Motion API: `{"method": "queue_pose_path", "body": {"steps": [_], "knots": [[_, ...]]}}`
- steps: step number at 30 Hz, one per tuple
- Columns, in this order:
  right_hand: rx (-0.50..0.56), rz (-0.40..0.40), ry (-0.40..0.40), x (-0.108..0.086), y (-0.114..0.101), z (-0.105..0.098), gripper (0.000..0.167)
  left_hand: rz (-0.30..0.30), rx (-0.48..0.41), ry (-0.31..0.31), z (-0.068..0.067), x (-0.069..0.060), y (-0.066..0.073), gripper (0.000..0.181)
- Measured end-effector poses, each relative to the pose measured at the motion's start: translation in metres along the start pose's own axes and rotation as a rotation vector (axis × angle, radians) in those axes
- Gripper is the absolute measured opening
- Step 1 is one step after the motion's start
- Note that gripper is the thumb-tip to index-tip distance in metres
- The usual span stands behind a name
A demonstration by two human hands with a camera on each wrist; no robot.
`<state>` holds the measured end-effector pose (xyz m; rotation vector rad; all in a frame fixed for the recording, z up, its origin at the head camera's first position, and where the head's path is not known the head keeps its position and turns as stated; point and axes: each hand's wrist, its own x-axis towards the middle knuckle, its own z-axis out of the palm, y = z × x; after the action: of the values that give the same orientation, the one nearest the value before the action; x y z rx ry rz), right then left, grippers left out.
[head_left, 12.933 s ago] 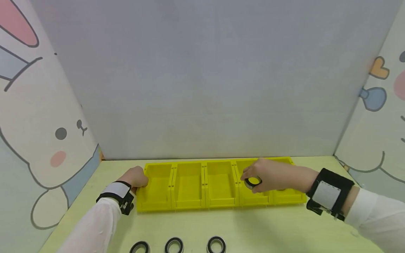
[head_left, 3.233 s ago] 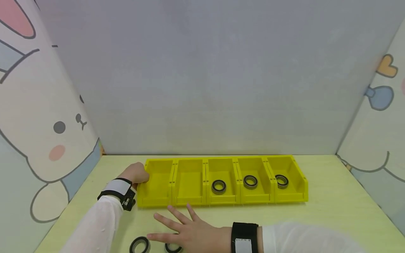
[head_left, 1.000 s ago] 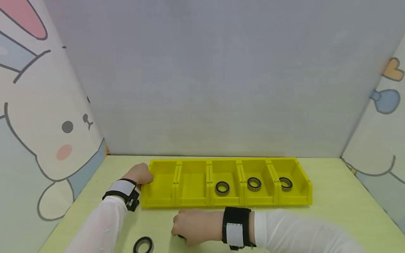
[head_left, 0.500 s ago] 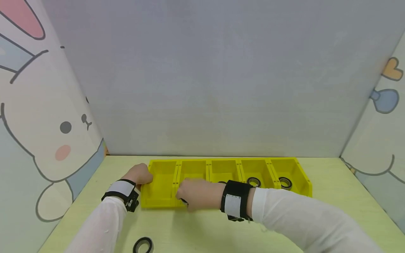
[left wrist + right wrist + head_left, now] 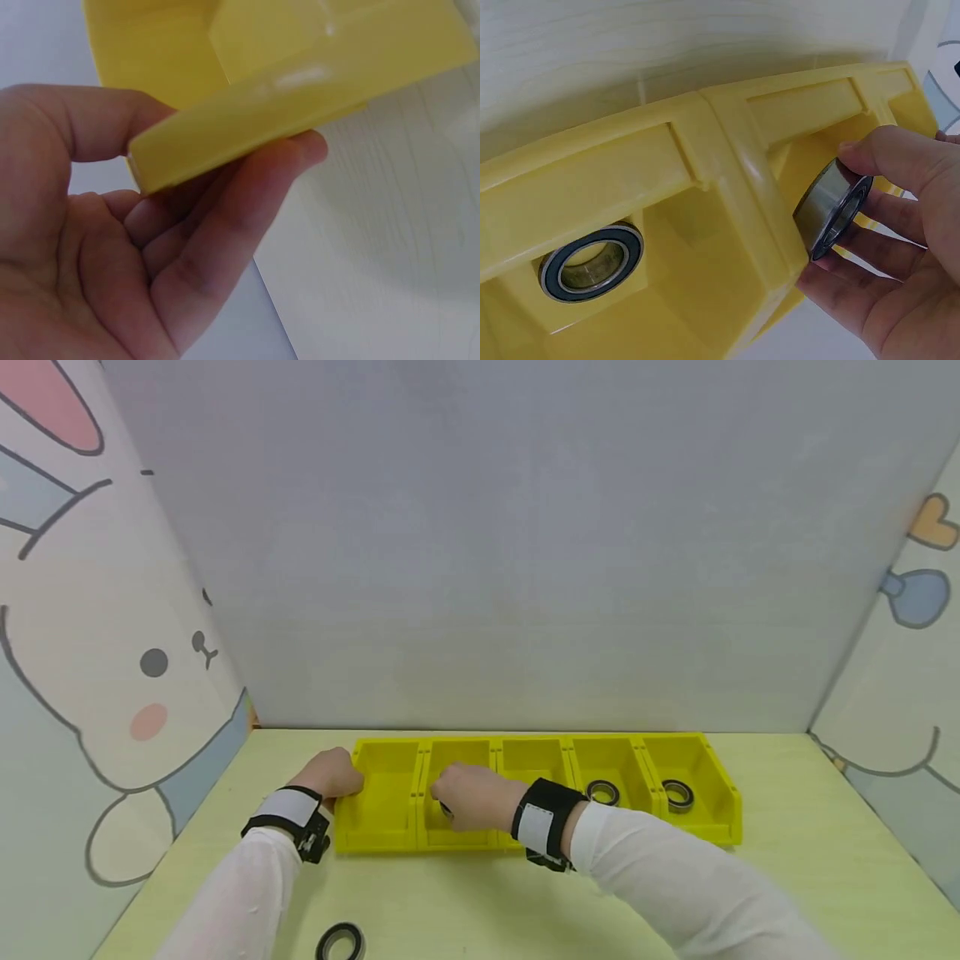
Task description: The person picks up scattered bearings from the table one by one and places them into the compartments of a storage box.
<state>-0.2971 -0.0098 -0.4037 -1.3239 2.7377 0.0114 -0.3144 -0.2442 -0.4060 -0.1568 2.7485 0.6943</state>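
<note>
A row of joined yellow storage bins (image 5: pixel 378 842) stands across the table. My left hand (image 5: pixel 330 774) grips the side wall at the row's left end, thumb inside and fingers under the outer face, as the left wrist view shows. My right hand (image 5: pixel 478 798) is over the second bin from the left and pinches a ball bearing (image 5: pixel 828 208), tilted on edge, between thumb and fingers. In the right wrist view another bearing (image 5: pixel 592 264) lies in the neighbouring bin; my right arm hides it in the head view.
The two right-hand bins hold one bearing (image 5: pixel 602 792) and another bearing (image 5: pixel 678 796). A loose bearing (image 5: pixel 340 942) lies on the pale table (image 5: pixel 465 918) near the front. A grey wall (image 5: pixel 510 568) rises behind, with cartoon panels at both sides.
My right hand has carried a bearing from the table forward into the second bin. Over the longer span, bearings went into the third and fourth bins. The left hand has kept its grip.
</note>
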Motion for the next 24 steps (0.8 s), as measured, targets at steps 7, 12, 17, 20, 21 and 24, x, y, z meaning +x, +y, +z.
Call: {"method": "queue_pose_path", "body": {"steps": [7,12,17,20,21,24], "knots": [[0.003,-0.009,0.050,0.012,0.009,0.016,0.019,-0.004,0.022,0.003,0.002,0.001,0.000,0.016],[0.041,0.010,0.048,0.020,0.012,0.028,0.018,0.006,0.032,0.004,0.001,-0.001,0.002,0.015],[0.045,0.066,0.028,0.024,0.014,0.036,0.005,0.011,0.038,0.013,0.000,-0.005,0.005,0.013],[0.042,0.075,0.019,0.026,0.014,0.038,0.003,-0.004,0.034,0.008,0.000,-0.006,0.004,0.014],[0.038,0.075,0.017,0.026,0.014,0.039,0.003,-0.006,0.033,0.007,0.000,-0.005,0.004,0.014],[0.036,0.076,0.027,0.027,0.014,0.040,0.004,-0.010,0.027,0.004,0.002,-0.003,0.002,0.016]]}}
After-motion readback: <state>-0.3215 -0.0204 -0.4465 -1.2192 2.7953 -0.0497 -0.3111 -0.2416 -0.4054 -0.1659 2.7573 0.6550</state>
